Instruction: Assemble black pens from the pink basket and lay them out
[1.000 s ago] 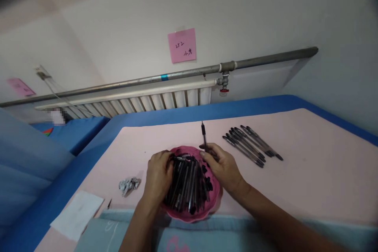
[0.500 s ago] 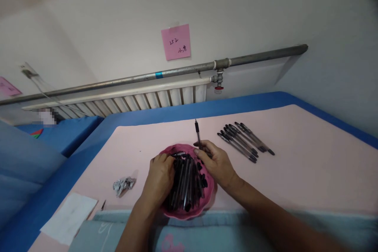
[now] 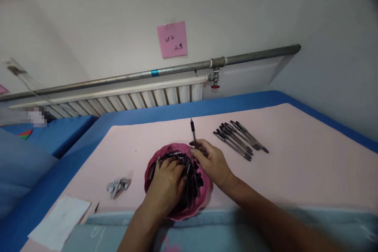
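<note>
An uncapped pen (image 3: 193,129) with a black grip points upward, tip at the top, held by its lower part in my right hand (image 3: 211,161) over the bowl's far right rim. My left hand (image 3: 167,183) reaches into the pink scalloped bowl (image 3: 149,161), back of the hand up. Its fingers curl down among the pen parts, and the fingertips are hidden. Clear and dark pen barrels (image 3: 193,183) fill the bowl. Small black caps (image 3: 200,180) lie along its right inner side.
A row of several capped pens (image 3: 239,138) lies on the pink mat (image 3: 295,165) to the right. On the left are a crumpled silvery wad (image 3: 118,186), a white paper sheet (image 3: 60,220) and a small dark piece (image 3: 97,207). A radiator (image 3: 153,95) stands behind the blue table edge.
My left hand has moved from the bowl's left side rightward onto the pens inside. My right hand still holds the pen upright. The whole view has shifted slightly.
</note>
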The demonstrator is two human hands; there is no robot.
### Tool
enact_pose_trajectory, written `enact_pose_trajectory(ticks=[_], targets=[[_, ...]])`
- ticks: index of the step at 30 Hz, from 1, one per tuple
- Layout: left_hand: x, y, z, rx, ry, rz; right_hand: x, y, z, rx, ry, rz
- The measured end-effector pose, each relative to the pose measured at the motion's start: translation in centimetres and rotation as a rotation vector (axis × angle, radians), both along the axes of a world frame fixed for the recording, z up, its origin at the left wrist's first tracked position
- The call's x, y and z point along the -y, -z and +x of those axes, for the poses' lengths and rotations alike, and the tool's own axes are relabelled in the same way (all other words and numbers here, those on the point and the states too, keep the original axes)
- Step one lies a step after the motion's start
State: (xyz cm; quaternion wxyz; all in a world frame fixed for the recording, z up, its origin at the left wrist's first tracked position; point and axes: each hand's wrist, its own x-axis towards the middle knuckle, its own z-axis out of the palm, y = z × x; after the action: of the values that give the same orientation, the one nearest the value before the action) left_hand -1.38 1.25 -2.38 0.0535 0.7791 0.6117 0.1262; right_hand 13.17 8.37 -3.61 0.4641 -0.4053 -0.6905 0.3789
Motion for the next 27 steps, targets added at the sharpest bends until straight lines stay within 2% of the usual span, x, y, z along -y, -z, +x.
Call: enact_pose_trajectory(ticks=[8, 10, 15, 20, 27], targets=[[0.5, -0.1, 0.1, 0.050, 0.063, -0.009, 0.1, -0.3, 0.0, 0.033, 0.013, 0.032], [0.3, 0.0, -0.4, 0.092, 0.024, 0.042, 0.1, -0.3, 0.1, 0.031, 0.011, 0.022], [-0.3, -0.3, -2.4, 0.165, -0.195, 0.117, 0.1, -0.2, 0.0, 0.031, 0.005, 0.013], [-0.2, -1.1, -3.7, 0.073, -0.275, -0.005, 0.1, -0.2, 0.0, 0.032, 0.000, 0.012], [0.3, -1.8, -3.5, -0.069, -0.239, -0.131, 0.3, -0.8, 0.1, 0.055, 0.005, 0.041]])
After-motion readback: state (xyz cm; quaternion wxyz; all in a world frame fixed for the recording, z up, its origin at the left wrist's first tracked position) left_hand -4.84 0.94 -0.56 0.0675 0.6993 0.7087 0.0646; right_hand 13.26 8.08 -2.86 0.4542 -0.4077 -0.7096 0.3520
